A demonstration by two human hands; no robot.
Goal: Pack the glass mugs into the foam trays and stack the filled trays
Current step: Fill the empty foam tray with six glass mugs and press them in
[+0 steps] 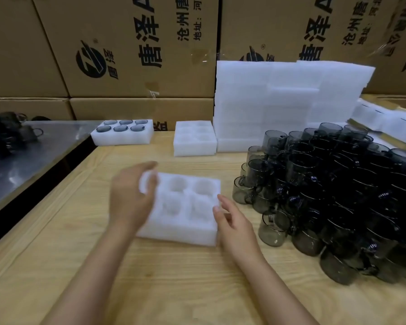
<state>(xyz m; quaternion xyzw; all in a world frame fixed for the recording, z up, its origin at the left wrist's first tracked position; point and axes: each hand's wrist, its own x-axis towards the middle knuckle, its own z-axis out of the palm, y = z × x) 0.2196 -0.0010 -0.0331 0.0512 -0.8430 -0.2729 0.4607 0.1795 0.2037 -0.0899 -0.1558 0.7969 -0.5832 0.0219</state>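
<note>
The left hand (129, 198) is hovering half-open over the 9 o'clock end of the empty foam tray (178, 233), and the right hand (237, 228) is relaxing open at its 4 o'clock corner; both are holding nothing. The smoky glass mugs (338, 195) are piling loosely at 3 o'clock, so a hasty reach is risking a toppling.

Mug pile (338, 195) crowding tray's (185, 221) right side

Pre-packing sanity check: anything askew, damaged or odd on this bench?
No breakage visible. One oddity: the smoky grey glass mugs are heaped loose on each other, right of the empty white foam tray.
</note>
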